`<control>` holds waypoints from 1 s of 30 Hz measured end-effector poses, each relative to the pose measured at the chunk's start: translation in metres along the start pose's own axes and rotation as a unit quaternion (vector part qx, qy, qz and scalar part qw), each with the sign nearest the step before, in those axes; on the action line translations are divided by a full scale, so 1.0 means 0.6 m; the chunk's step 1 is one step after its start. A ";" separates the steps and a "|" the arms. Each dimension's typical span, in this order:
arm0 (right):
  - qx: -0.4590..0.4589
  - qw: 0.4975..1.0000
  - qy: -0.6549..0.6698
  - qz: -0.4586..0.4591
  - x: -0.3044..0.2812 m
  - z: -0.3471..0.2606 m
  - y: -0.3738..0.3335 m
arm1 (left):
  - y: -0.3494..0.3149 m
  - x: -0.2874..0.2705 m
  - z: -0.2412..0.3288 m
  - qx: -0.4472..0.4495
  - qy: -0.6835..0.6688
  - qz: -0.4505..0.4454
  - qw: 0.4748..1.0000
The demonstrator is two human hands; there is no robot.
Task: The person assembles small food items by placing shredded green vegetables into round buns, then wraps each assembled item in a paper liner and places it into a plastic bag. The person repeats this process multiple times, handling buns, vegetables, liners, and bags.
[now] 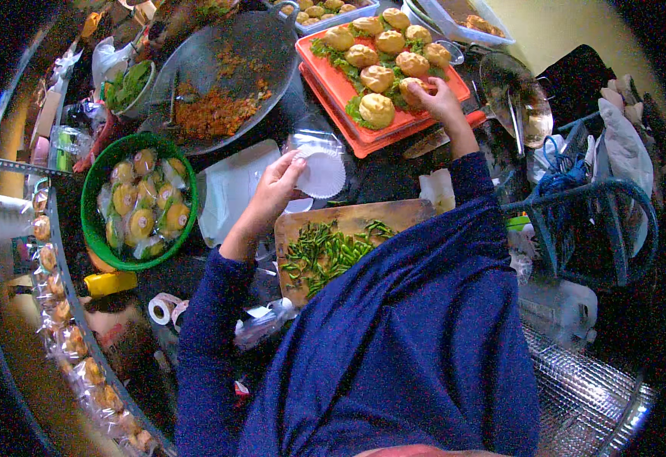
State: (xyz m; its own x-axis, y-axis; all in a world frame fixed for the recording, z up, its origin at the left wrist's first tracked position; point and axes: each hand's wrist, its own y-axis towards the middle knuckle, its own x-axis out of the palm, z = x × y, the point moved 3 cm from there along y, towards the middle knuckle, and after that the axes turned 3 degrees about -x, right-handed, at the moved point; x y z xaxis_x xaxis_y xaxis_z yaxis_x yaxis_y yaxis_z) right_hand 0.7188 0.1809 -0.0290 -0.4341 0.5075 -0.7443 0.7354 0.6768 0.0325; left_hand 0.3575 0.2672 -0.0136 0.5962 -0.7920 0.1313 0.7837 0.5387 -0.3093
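My left hand (273, 186) pinches the edge of a white fluted paper liner (322, 175), held flat above the dark table beside a clear plastic piece (310, 140). At the orange tray (354, 143), my right hand (445, 107) has its fingers closed on a golden cream-puff-shaped bun (413, 93) at the right side. Several more such buns (377, 110) sit in rows there, with green lettuce leaves (348, 105) tucked under or into them. Below my hands, a wooden cutting board (302, 221) bears a heap of small green chilies (333, 255).
A wide wok (196, 68) with orange-brown filling stands far left. Nearer, a green basket (89, 217) holds plastic-wrapped buns. A white tray (230, 183) lies beside it. Wrapped buns (74, 343) line the left edge. At right are a metal strainer (535, 122) and blue basket (645, 221).
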 end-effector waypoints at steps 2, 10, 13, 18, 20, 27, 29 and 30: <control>0.009 0.997 0.066 -0.039 0.000 -0.002 0.002 | 0.005 -0.013 -0.008 0.012 -0.018 -0.007 1.000; -0.004 0.985 0.129 -0.112 -0.003 -0.023 0.005 | 0.025 -0.083 -0.062 -0.049 0.009 0.064 0.997; -0.001 0.985 0.114 -0.133 0.001 -0.022 0.008 | 0.040 -0.107 -0.077 -0.070 -0.027 0.095 0.993; 0.012 0.981 0.118 -0.153 0.002 -0.018 0.009 | 0.044 -0.099 -0.070 -0.068 -0.018 0.082 0.994; 0.010 0.980 0.128 -0.154 0.006 -0.019 0.002 | 0.047 -0.086 -0.056 -0.071 -0.004 0.073 0.995; -0.010 0.983 0.141 -0.114 0.010 -0.022 -0.010 | 0.064 -0.033 -0.019 -0.057 0.003 0.004 0.998; -0.009 0.978 0.177 -0.108 0.015 -0.020 -0.015 | 0.066 -0.026 -0.023 -0.064 -0.005 -0.002 0.998; -0.022 0.980 0.174 -0.093 0.013 -0.019 -0.014 | 0.068 -0.027 -0.025 -0.064 -0.007 -0.003 0.998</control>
State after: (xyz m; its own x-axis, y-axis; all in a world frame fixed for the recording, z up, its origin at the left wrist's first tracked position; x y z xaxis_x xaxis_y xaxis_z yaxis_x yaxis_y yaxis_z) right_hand 0.7031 0.1852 -0.0271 -0.7150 0.5202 -0.4670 0.6078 0.7927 -0.0476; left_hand 0.3774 0.2974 -0.0428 0.5949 -0.7903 0.1467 0.7592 0.4925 -0.4255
